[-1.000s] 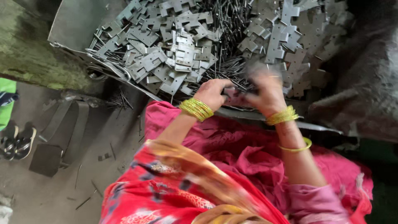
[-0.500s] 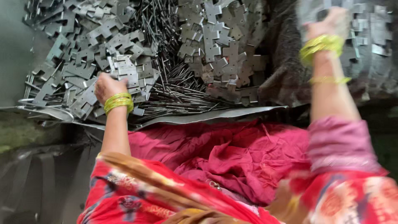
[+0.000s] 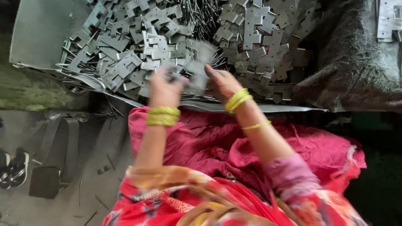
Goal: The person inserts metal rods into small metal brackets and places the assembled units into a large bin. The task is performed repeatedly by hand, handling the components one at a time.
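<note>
At the near edge of the tray: both hands meet over the heap, close together, and motion blur smears them.
Hands: two, each wrist ringed with yellow bangles; the right forearm carries one more thin bangle higher up.
Left hand [image 3: 165,86]: raised at the tray's near edge, fingers curled inward; the grip looks closed on something small and dark, but blur hides what it is.
Right hand [image 3: 222,81]: just beside the left, fingers pinched on a flat grey metal plate [image 3: 197,73]; the grip is shut on its edge.
Plate in hand: one, thin, dull grey, roughly rectangular, held between the two hands above the near edge; its outline is blurred.
Tray [image 3: 37,33]: one wide, shallow sheet-metal tray, bare at its left end.
Tray contents: a heap of notched metal plates [image 3: 138,46], too many to count, flat grey pieces with stepped cut-outs, lying crosswise over each other; a bundle of thin metal rods [image 3: 197,12] runs among them toward the far edge.
Right of the tray: a dark, rough cloth or sack [image 3: 356,62], touching the heap.
Lap: pink cloth [image 3: 217,142] spread below the tray's near edge.
Floor, left: a dark strap-like object [image 3: 54,159] and one sandal [image 3: 12,167], well apart from the hands.
</note>
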